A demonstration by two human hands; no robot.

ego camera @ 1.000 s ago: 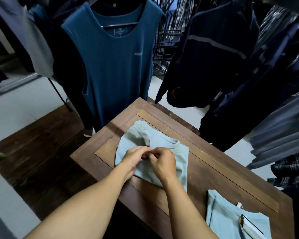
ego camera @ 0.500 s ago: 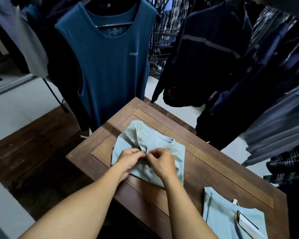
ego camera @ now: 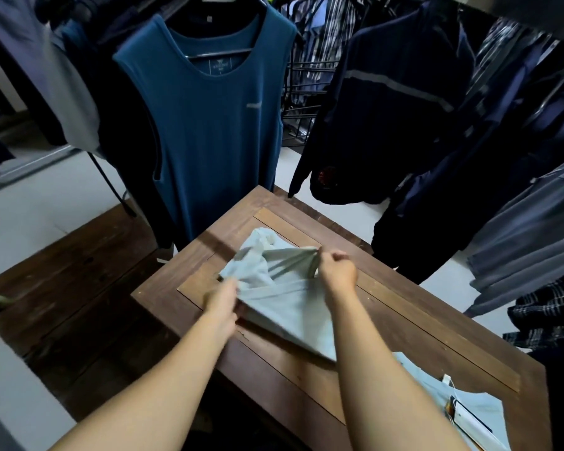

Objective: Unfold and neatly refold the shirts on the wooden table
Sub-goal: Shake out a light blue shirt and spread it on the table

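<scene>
Your right hand [ego camera: 337, 271] has its fingers curled tight on a bunch of the pale shirt [ego camera: 284, 301]. Your blurred left hand [ego camera: 222, 297] grips its left edge, mid-bench [ego camera: 420, 336]. A second folded shirt [ego camera: 476, 415] lies near right. A blue tank top [ego camera: 215, 131] and a dark jacket [ego camera: 388, 125] hang close behind.

Shows two bare limbs only: a left forearm [ego camera: 163, 369] and a right forearm [ego camera: 375, 369], uncovered from wrist to the lower frame edge. Widens toward the elbows, narrows at the wrists. Ends in a bare left grip [ego camera: 222, 296], smeared by blur, and a bare right grip [ego camera: 337, 271], sharper, with a rounded ridge of knuckles.
</scene>
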